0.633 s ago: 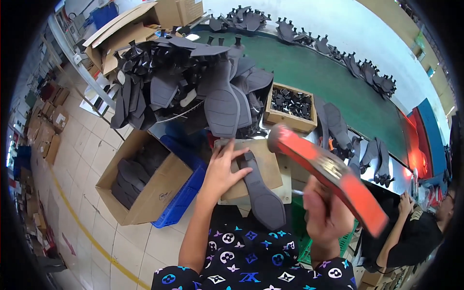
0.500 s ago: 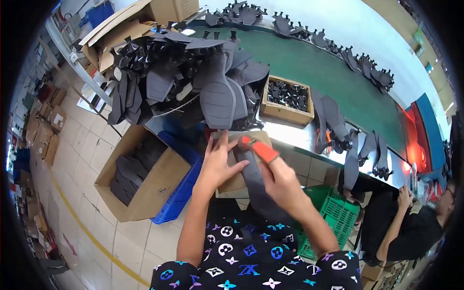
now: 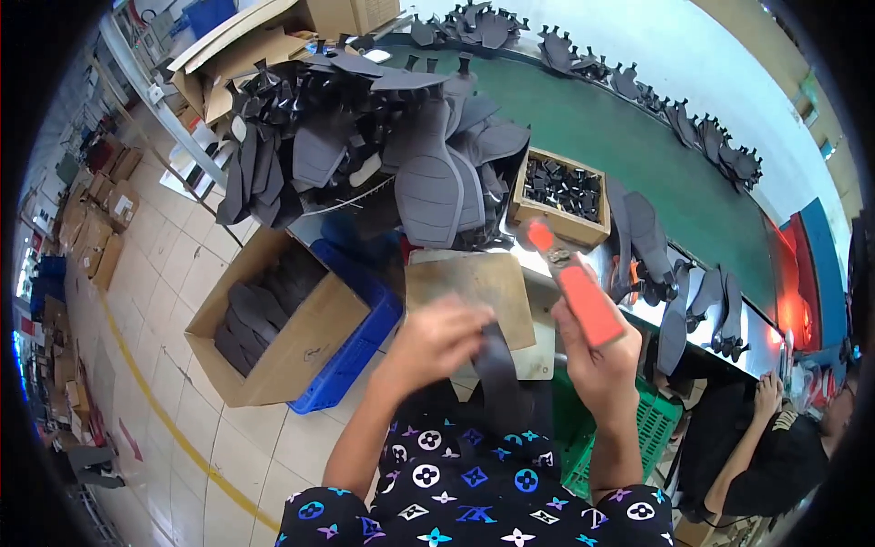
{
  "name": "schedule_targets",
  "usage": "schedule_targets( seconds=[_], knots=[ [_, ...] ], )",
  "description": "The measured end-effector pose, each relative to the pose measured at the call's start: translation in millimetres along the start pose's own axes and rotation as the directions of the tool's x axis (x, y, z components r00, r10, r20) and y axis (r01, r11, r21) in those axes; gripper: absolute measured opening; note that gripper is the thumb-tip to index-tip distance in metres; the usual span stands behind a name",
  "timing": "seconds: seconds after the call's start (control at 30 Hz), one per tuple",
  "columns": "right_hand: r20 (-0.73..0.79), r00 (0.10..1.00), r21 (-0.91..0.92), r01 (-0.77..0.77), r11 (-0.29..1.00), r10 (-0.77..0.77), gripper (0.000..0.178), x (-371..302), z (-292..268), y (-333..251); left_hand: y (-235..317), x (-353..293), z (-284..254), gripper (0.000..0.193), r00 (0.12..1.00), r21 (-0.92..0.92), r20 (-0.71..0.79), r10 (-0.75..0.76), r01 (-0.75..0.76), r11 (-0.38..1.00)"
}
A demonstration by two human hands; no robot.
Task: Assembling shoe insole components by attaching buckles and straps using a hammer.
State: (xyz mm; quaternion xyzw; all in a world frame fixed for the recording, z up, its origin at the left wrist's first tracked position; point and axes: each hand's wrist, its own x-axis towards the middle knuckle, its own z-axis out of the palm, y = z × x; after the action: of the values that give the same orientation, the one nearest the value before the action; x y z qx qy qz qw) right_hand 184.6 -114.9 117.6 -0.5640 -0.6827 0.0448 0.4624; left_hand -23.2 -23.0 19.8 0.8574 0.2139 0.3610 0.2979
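My right hand (image 3: 603, 365) is closed round a red tool (image 3: 588, 305) with a flat handle, a small metal piece in its middle and a rounded red end; its exact kind is unclear. It is raised to the right of a worn tan board (image 3: 474, 292). Smeared by motion, my left hand (image 3: 437, 342) is over the board's near part. Its fingertips are by the upper end of a dark grey shoe sole (image 3: 501, 383) that lies over my lap. Whether they grip it cannot be made out.
Dark soles with black heels (image 3: 428, 196) are heaped behind the board. A wooden box (image 3: 565, 226) holds small black parts. At left, a carton (image 3: 292, 360) of soles stands by a blue crate (image 3: 387, 314). A green crate (image 3: 656, 419) and a seated co-worker (image 3: 766, 447) are at right.
My right hand has lifted the red tool away from the board, to the right. My left hand has come nearer to me, and the sole has slid down off the board toward my lap.
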Motion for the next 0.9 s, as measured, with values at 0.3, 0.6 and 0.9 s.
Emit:
schedule_targets(
  seconds=[0.3,0.6,0.9],
  knots=[
    [0.486,0.847,-0.073,0.285,0.956,-0.216,0.043,-13.0,29.4,23.4,126.5,-19.0,-29.3,0.026,0.866,-0.635,0.426,-0.262,0.492,0.596],
    [0.664,0.726,0.745,-0.62,0.247,-0.18,0.035,-44.6,-3.9,-8.2,136.4,-29.5,-16.7,0.033,0.749,-0.727,0.65,-0.133,0.663,0.179],
    [0.522,0.842,0.806,-0.433,0.403,-0.138,0.036,-60.5,-10.3,-30.5,151.4,-28.2,-30.0,0.037,0.744,-0.602,0.658,-0.116,0.612,0.513]
  ],
)
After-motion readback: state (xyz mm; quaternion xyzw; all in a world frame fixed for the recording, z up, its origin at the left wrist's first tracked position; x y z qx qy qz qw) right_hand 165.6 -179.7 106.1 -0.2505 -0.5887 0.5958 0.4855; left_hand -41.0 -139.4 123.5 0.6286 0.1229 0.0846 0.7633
